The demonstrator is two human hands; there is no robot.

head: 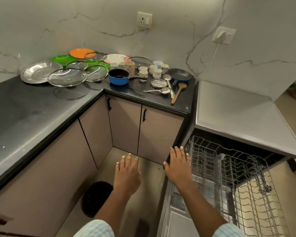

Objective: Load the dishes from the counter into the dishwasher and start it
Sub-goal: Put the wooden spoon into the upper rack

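The dishwasher (246,115) stands at the right with its door down and a wire rack (229,168) pulled out. My right hand (178,166) hovers flat, fingers straight, over the rack's left edge and holds nothing. My left hand (127,173) floats open above the floor, apart from everything. Dishes crowd the far corner of the black counter (32,117): a blue saucepan (119,76), a steel plate (39,71), glass lids (67,76), green plates (63,59), an orange plate (80,53), several cups (156,72), a dark frying pan (179,74), a wooden spatula (179,92).
Beige cabinet doors (125,125) with black handles close the corner below the counter. A dark round bin (97,197) sits on the floor near my left arm. Two wall sockets (144,19) hang above; a white cable (212,57) runs down from the right one.
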